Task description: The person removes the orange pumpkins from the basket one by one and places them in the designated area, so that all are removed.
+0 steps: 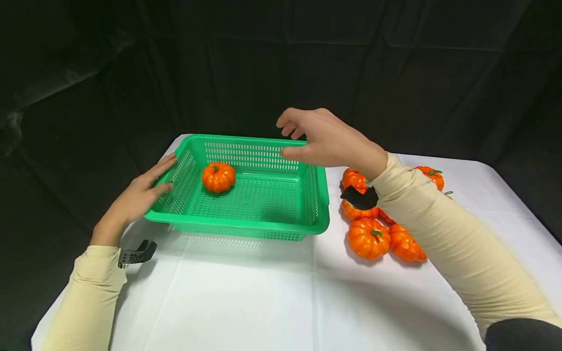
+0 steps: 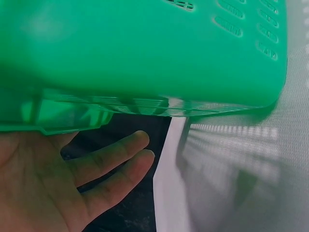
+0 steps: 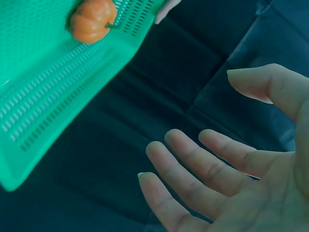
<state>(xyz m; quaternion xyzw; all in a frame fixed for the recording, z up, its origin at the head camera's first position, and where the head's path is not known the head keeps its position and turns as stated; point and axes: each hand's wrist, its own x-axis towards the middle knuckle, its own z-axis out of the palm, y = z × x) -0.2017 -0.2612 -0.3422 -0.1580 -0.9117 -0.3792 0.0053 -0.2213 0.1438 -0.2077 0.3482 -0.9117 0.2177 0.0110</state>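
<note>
A green plastic basket (image 1: 246,226) with slotted walls holds one small orange pumpkin (image 1: 218,177) near its left end. My left hand (image 1: 142,192) rests against the left rim, its thumb lying over the edge. In the left wrist view two straight fingers (image 2: 118,181) extend below the basket's rim, holding nothing. My right hand (image 1: 327,139) hovers over the far right corner of the basket, palm bare. The right wrist view shows its fingers (image 3: 212,169) spread and loosely bent, with the thumb apart.
Right of the basket, several orange pumpkins (image 1: 369,238) lie in a cluster, partly hidden by my right sleeve (image 1: 448,234). A white cloth (image 1: 246,292) covers the table. Black fabric (image 1: 246,73) hangs behind it. Black wrist mounts (image 1: 138,253) sit on both arms.
</note>
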